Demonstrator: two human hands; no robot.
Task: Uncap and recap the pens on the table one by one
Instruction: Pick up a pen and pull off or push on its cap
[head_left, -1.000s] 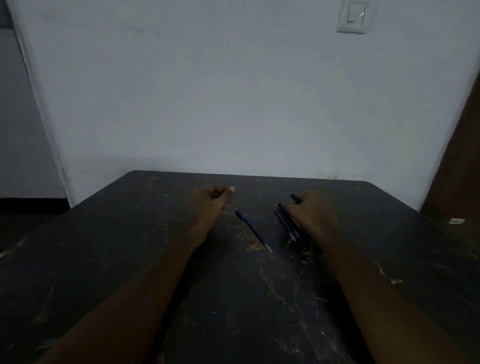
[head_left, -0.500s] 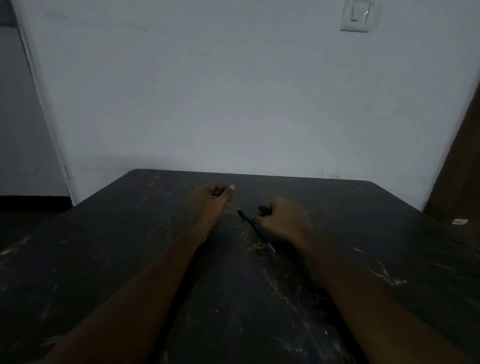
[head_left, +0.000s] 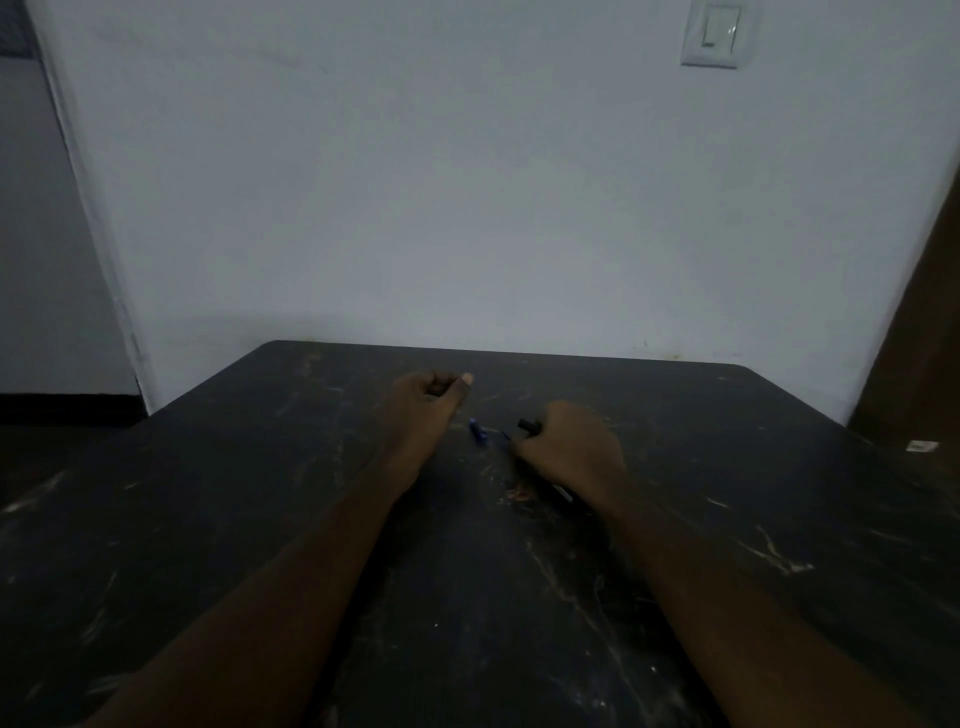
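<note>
Two bare forearms reach over the scratched black table (head_left: 249, 519). The right hand (head_left: 571, 452) is curled shut around black pens (head_left: 527, 424), whose dark end sticks out past the knuckles. Just left of that hand lies a blue pen (head_left: 477, 430), its near part hidden under it. Further left, the left hand (head_left: 426, 402) rests as a loose, empty fist. Far beyond, a light switch (head_left: 714, 32) sits on the white wall
</note>
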